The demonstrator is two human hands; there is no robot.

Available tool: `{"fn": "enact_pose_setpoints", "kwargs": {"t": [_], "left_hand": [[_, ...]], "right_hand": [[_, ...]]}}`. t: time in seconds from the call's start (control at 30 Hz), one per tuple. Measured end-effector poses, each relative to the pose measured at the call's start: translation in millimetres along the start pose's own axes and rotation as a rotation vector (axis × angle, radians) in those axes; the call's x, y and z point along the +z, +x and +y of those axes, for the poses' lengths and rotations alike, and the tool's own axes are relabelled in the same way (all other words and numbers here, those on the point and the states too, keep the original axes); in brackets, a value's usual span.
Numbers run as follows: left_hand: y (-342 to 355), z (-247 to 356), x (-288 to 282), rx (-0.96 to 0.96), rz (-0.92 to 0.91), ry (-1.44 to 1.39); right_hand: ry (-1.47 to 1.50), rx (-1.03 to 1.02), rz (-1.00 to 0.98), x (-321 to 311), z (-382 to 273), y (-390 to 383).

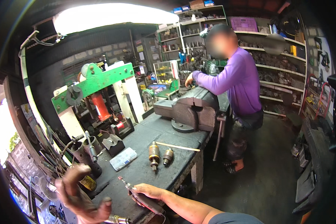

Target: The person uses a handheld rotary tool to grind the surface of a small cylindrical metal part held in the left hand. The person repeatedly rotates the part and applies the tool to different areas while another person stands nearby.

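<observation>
In my right hand (148, 191) is a dark handheld rotary tool (147, 203), gripped around its body. A small reddish grinding tip (121, 179) at its front end points up and left over the workbench. My left hand (78, 196) is raised at the lower left, fingers apart and bent, with nothing in it. Below it, a shiny cylindrical metal part (117, 219) shows partly at the lower edge. Beyond the tool, a motor armature (154, 154) and a smaller metal gear part (168, 156) lie beside a thin wooden strip (179, 146). A clear plastic case (123, 159) sits left of them.
A large bench vise (196, 110) stands at the bench's far right corner. A green press frame (97, 85) with a red jack (100, 106) rises behind the bench (145, 128). A co-worker in a purple shirt (246, 82) stands beyond the vise, near parts shelves (278, 67).
</observation>
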State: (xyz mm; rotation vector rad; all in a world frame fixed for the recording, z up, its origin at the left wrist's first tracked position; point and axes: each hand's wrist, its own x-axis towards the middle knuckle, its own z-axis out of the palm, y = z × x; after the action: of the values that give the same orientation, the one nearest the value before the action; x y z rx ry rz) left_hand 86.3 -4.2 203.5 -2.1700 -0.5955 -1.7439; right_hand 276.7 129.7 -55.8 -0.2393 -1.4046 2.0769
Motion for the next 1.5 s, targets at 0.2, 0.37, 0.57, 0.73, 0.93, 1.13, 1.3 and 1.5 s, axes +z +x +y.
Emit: {"fn": "enact_pose_setpoints", "kwargs": {"t": [0.2,0.37,0.57,0.73,0.93,1.13,1.3,1.5], "left_hand": [[167.2,8.3,17.9,-0.125,0.092,-0.121],[98.4,-3.4,29.6,0.014,-0.020,-0.047],[-108.5,-41.0,5.7,-0.792,-0.349,0.180],[-179.2,-42.1,-6.3,-1.085,-0.567,0.419],[-178.5,-41.7,-5.1,-1.037,-0.616,0.420],[-178.4,-41.9,-3.0,-1.063,-0.715,0.497],[-180.9,-43.9,-4.1,-1.007,-0.664,0.445],[-181.0,-42.4,-7.1,-1.051,-0.639,0.434]], "right_hand": [[0.011,0.005,0.033,4.8,-4.4,-1.6],[-0.028,-0.008,0.023,4.3,-0.9,-4.0],[0.013,-0.007,0.023,4.2,0.0,-2.3],[0.056,0.049,0.057,6.6,-2.2,-0.2],[0.073,0.018,-0.003,3.4,-4.1,-4.4],[0.107,0.059,-0.015,3.4,-6.5,-3.9],[0.109,0.036,-0.030,2.5,-6.1,-3.9],[0.102,0.066,-0.011,4.0,-8.3,-4.2]]}}
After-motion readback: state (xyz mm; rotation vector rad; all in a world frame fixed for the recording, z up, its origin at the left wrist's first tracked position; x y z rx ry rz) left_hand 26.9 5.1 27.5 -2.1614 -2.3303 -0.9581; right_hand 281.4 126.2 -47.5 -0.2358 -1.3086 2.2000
